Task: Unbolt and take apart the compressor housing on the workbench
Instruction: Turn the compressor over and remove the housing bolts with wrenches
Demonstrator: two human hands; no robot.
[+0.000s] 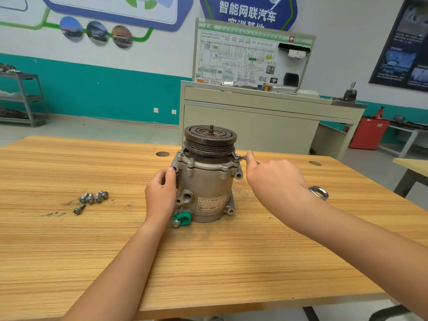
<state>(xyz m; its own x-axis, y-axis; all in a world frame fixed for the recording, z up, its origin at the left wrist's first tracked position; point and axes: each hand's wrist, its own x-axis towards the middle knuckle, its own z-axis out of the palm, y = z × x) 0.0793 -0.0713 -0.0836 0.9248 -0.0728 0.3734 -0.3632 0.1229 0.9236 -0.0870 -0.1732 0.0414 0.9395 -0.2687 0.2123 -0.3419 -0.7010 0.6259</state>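
The wooden workbench (231, 262) carries the AC compressor (206, 181) near its middle, standing upright with the grooved pulley on top. The left hand (161, 195) is wrapped against the housing's left side, steadying it. The right hand (275, 179) is closed around a combination wrench (240, 159), whose open end sits on a flange bolt at the upper right. Five removed bolts (93, 197) lie loose to the left. My worry is that the open end slips off the bolt head under a hard pull, rounding it, or that the tall body tips because only one hand braces it.
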